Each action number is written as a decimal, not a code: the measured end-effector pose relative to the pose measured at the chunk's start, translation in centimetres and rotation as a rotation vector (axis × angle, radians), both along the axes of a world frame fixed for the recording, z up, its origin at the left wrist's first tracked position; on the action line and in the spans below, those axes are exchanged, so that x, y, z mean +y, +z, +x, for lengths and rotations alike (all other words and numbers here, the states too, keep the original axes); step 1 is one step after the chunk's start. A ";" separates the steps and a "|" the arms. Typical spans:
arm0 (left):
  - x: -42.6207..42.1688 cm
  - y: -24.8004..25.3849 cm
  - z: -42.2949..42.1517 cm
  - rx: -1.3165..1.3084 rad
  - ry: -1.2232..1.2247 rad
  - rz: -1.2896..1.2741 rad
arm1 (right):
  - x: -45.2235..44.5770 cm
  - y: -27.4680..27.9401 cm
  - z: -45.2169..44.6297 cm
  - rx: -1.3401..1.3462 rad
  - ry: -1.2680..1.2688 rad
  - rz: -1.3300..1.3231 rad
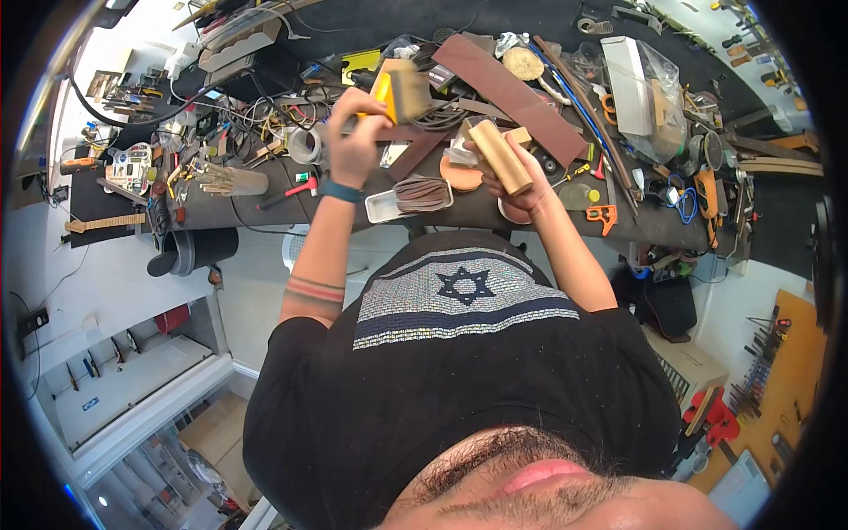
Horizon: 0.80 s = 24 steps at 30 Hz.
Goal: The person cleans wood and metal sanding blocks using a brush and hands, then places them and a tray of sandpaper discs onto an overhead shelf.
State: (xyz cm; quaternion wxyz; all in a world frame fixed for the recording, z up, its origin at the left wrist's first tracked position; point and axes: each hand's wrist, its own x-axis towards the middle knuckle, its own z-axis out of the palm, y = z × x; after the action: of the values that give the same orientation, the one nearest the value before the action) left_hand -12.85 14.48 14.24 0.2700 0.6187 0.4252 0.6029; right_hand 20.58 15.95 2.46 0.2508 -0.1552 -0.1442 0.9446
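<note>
Clock from chest (464,362), 12 = across bench (284,214). Long strip (508,97): 12, on bench. Brush (405,95) in left hand (355,146): 11. Tray (382,208): 11, nearer, strip bundle (422,193) in it. Wood block (501,157) in right hand (532,184): 1. Hammer (306,187): 10, stick bundle (231,182) left of it. Bucket (208,251): 9, below bench edge.

A workshop, shown by its cluttered workbench (284,214) and assorted tools (756,382).

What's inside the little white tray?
A bundle of brown strips lies in the white tray, which shows bare at one end. Whatever is beneath the strips can't be seen, because they cover it.
</note>
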 end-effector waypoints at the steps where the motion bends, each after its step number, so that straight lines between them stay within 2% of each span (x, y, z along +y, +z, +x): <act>1: -0.8 0.9 -0.4 -0.349 -0.122 -0.194 | 0.3 0.1 -0.2 -0.034 -0.002 -0.032; 2: -1.4 1.2 -0.9 -0.716 -0.330 -0.311 | 0.2 0.1 -0.4 -0.070 -0.006 -0.070; 3: -2.5 2.2 -0.3 -0.821 -0.458 -0.405 | -0.1 0.1 -0.5 -0.106 -0.008 -0.110; 5: -3.5 2.4 0.9 -0.651 -0.512 -0.530 | -0.2 1.7 -1.1 -0.296 0.063 -0.073; 6: -3.4 1.6 0.8 -0.611 -0.416 -0.515 | -0.5 2.2 -1.5 -0.388 0.101 -0.058; 7: -3.1 0.8 0.3 -0.707 -0.300 -0.498 | -0.6 2.2 -1.9 -0.254 0.120 -0.056; 9: -2.2 0.2 -0.2 -0.294 0.099 -0.244 | 0.2 2.3 -2.4 0.012 0.145 -0.042; 11: -2.3 0.5 -1.3 -0.182 0.225 -0.108 | 0.1 1.3 -2.0 -0.020 0.045 -0.035; 12: -2.4 0.8 -1.9 -0.607 0.080 -0.200 | -0.1 1.1 -2.0 -0.068 -0.005 -0.038; 13: -2.8 1.1 -2.6 -0.773 0.055 -0.293 | -0.5 0.9 -2.0 -0.115 -0.054 -0.044; 14: -3.4 1.3 -2.9 -0.862 -0.030 -0.299 | -1.0 0.8 -1.9 -0.296 -0.126 -0.139; 17: -4.4 1.9 -2.8 -0.995 -0.235 -0.341 | -1.3 2.7 -2.4 -0.284 -0.036 -0.002; 18: -4.6 1.8 -2.5 -1.020 -0.296 -0.362 | -1.4 2.5 -2.3 -0.130 0.017 -0.010; 20: -4.4 1.0 -1.5 -0.899 -0.231 -0.482 | -1.3 2.2 -2.1 0.177 0.123 -0.021; 21: -4.3 0.5 -0.9 -0.836 -0.198 -0.538 | -1.7 2.9 -2.1 0.062 0.094 0.032; 23: -4.2 -0.3 -0.2 -0.587 0.044 -0.400 | -2.5 5.7 -2.1 -0.163 0.037 0.142; 24: -4.1 -0.2 0.1 -0.474 0.132 -0.322 | -2.2 6.5 -1.7 -0.165 0.069 0.183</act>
State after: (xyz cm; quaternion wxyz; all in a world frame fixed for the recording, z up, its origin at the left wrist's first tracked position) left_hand -12.80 10.34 14.07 0.4166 0.3809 0.4798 0.6717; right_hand 18.89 13.77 8.93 0.2183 -0.2038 -0.2551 0.9196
